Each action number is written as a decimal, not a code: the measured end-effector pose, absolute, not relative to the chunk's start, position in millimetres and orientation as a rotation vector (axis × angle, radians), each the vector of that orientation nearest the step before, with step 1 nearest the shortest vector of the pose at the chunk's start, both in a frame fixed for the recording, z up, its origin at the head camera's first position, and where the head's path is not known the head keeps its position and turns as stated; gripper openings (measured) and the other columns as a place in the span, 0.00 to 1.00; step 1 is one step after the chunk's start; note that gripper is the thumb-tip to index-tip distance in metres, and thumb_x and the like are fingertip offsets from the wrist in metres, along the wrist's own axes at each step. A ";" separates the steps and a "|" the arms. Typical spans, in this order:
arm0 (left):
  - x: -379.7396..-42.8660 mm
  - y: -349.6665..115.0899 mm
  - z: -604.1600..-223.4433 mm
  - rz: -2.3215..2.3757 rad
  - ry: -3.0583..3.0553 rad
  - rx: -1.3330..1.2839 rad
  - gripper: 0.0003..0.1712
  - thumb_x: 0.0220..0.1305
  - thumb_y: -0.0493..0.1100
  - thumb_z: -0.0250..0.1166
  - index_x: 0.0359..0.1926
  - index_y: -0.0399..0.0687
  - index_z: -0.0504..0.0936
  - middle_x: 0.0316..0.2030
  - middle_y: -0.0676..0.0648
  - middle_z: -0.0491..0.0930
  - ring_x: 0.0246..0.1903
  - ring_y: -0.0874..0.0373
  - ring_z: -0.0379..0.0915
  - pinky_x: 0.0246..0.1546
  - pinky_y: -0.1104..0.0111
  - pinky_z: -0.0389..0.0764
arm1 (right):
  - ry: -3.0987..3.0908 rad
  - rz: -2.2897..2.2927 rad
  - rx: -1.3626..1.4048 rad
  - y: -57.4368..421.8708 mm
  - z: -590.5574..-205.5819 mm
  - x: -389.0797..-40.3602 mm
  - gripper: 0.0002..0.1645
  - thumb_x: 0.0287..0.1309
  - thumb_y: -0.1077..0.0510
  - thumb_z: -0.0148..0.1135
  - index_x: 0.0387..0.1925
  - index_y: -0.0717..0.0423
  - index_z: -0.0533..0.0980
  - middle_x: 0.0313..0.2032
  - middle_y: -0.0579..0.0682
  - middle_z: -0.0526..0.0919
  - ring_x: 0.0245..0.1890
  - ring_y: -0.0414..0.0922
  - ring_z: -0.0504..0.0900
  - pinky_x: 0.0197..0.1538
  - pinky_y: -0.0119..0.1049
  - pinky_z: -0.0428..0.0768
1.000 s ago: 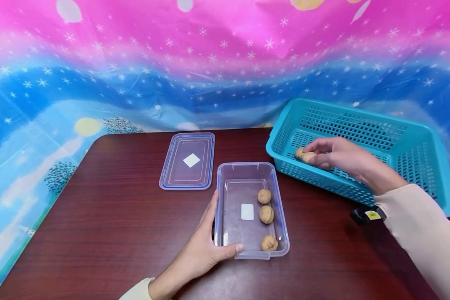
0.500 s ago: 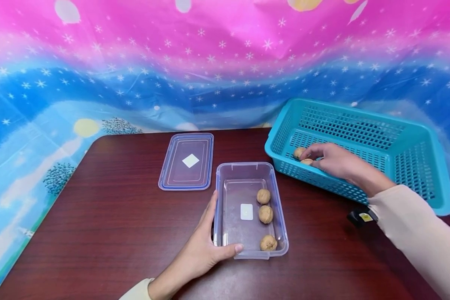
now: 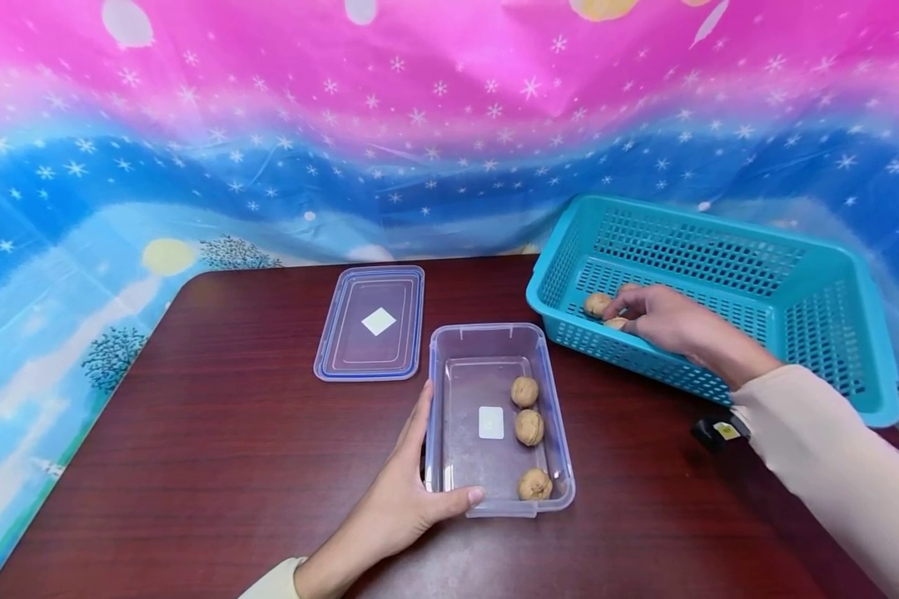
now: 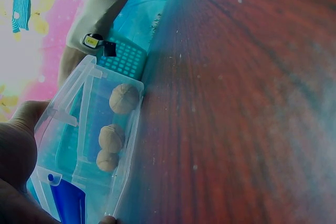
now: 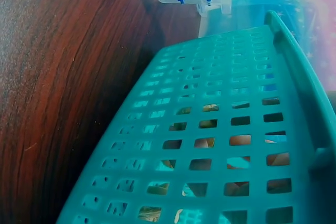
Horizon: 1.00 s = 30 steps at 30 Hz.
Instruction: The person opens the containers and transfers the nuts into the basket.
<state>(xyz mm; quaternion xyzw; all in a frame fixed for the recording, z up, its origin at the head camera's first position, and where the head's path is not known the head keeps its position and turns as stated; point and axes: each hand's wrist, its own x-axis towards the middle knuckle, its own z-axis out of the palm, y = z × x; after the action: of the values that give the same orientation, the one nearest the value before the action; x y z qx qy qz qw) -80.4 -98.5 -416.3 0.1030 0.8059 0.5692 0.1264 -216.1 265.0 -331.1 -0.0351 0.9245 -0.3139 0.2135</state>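
In the head view, my left hand point(image 3: 400, 499) grips the clear plastic container point(image 3: 460, 341) at its near left corner, thumb over the front rim and fingers along the outer side. Three walnuts point(image 3: 528, 428) lie along the container's right wall; the left wrist view also shows these walnuts point(image 4: 124, 98) through the plastic. My right hand point(image 3: 670, 320) reaches into the teal basket point(image 3: 831, 249) and pinches a walnut point(image 3: 616, 323) low near its front wall. Another walnut point(image 3: 596, 304) lies just left of the fingertips. In the right wrist view, the basket's slotted wall point(image 5: 210, 124) mostly hides the hand.
A clear lid point(image 3: 370, 349) with a blue seal and white sticker lies flat, left of and behind the container. All stand on a dark red-brown wooden table point(image 3: 217, 433). A printed cloth point(image 3: 419, 125) hangs behind the table's back edge.
My right hand has dipped lower into the basket around a walnut and its wrist has shifted slightly left. My left hand and the container hold their place; the head view drifts slightly.
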 end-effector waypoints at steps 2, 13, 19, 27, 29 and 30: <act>-80.5 -98.5 -416.4 1.660 2.346 0.304 0.75 0.50 0.50 0.83 0.85 0.70 0.38 0.85 0.51 0.39 0.83 0.49 0.38 0.79 0.42 0.45 | 2.567 -0.866 -0.089 265.3 -331.3 -216.0 0.24 0.75 0.69 0.46 0.69 0.66 0.71 0.79 0.73 0.48 0.74 0.71 0.58 0.67 0.67 0.70; -79.9 -98.5 -415.7 1.665 2.341 0.310 0.74 0.51 0.51 0.83 0.85 0.70 0.38 0.85 0.51 0.39 0.83 0.49 0.38 0.79 0.43 0.45 | 2.582 -0.832 -0.067 266.8 -333.0 -217.1 0.24 0.75 0.70 0.45 0.68 0.68 0.70 0.78 0.75 0.49 0.72 0.72 0.61 0.60 0.61 0.75; -79.9 -98.8 -416.8 1.666 2.356 0.317 0.74 0.50 0.51 0.83 0.85 0.69 0.39 0.85 0.51 0.40 0.83 0.49 0.38 0.79 0.43 0.45 | 2.612 -0.769 -0.058 267.2 -331.9 -218.1 0.23 0.75 0.70 0.45 0.67 0.69 0.72 0.71 0.77 0.61 0.69 0.74 0.64 0.60 0.64 0.75; -80.1 -98.3 -416.8 1.661 2.343 0.299 0.75 0.50 0.50 0.83 0.85 0.73 0.38 0.85 0.56 0.39 0.82 0.54 0.38 0.80 0.46 0.46 | 2.620 -0.712 -0.005 269.2 -332.2 -219.2 0.22 0.75 0.70 0.46 0.65 0.71 0.73 0.71 0.78 0.60 0.66 0.72 0.66 0.52 0.57 0.77; -79.8 -98.5 -417.2 1.663 2.343 0.305 0.75 0.50 0.50 0.83 0.85 0.72 0.38 0.85 0.55 0.39 0.83 0.53 0.38 0.80 0.45 0.45 | 2.616 -0.708 0.003 269.7 -332.8 -219.7 0.22 0.75 0.70 0.46 0.65 0.70 0.73 0.71 0.78 0.61 0.66 0.71 0.68 0.50 0.54 0.76; -79.7 -98.6 -417.5 1.664 2.345 0.310 0.75 0.50 0.50 0.83 0.85 0.71 0.38 0.85 0.54 0.39 0.83 0.52 0.38 0.79 0.45 0.45 | 2.613 -0.708 0.008 269.8 -333.0 -219.7 0.22 0.75 0.70 0.46 0.65 0.70 0.74 0.70 0.78 0.62 0.65 0.71 0.68 0.49 0.53 0.75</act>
<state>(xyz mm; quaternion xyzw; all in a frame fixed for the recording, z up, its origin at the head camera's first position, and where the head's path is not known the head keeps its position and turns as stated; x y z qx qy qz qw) -79.7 -98.6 -417.5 0.1065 0.8045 0.5708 0.1246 -219.7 269.8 -333.0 0.0028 0.9425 -0.2552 0.2157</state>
